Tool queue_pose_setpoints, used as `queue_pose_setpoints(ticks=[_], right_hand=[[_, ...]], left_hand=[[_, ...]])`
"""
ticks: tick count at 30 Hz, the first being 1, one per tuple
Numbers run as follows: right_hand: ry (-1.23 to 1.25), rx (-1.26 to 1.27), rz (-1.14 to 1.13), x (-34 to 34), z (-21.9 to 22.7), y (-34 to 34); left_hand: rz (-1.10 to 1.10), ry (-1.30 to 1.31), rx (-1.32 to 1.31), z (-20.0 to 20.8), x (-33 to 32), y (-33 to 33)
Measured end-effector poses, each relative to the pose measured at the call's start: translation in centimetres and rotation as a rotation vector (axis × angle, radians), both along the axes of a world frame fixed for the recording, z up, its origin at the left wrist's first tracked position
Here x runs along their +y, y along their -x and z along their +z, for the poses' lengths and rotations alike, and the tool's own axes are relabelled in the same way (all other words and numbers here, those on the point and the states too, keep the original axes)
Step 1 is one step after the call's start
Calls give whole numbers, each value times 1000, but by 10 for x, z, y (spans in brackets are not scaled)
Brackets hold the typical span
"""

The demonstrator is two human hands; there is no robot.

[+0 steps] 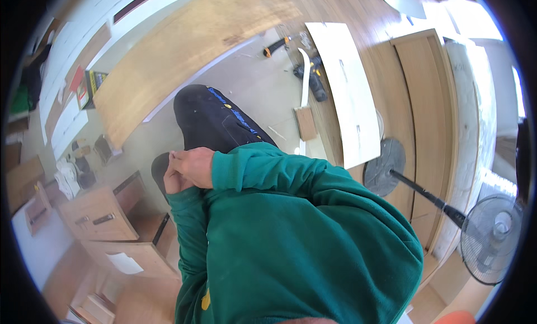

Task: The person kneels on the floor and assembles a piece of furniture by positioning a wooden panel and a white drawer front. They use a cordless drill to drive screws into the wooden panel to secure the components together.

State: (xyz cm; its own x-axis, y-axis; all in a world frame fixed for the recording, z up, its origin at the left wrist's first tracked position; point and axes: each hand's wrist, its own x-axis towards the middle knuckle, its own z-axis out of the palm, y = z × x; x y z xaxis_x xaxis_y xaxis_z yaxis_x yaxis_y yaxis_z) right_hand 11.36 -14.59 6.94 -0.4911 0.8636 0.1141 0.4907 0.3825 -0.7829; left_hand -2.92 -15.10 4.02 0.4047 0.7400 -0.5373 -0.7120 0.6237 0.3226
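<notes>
In front of my green sweatshirt, my two hands meet just over my dark trousers [204,120]. My right hand [197,163] reaches across from the right with its fingers bent and pressed together. Against it, my left hand [174,178] has its fingertips pinched up close to the right fingertips. Whatever the fingers hold, if anything, is too small or hidden to make out. A large wooden board [184,50] lies beyond my knees, apart from both hands.
On the floor ahead right lie a black-and-orange handled tool [276,46], a cordless drill [317,83] and a white panel [348,94]. A standing fan [492,240] leans into view at right. Wooden drawers [100,217] stand at left, with a paper sheet [124,263].
</notes>
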Motion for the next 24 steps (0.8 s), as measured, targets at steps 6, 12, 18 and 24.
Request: queue_pose_setpoints(ticks=[6,12,18,24], right_hand=[[-109,374,-524,-7,-9,-106],[427,-46,-1341,-78,-211,-248],[292,-447,-1500,-84,-247,-315],[560,-551,-1248,-11,-247,-373]], left_hand=[[67,-9,8,-21,-8,-2],[-152,-91,161,-2,24,-14],[-155,-111,155,-3,34,-25],[-173,-2,207,4,31,-37]])
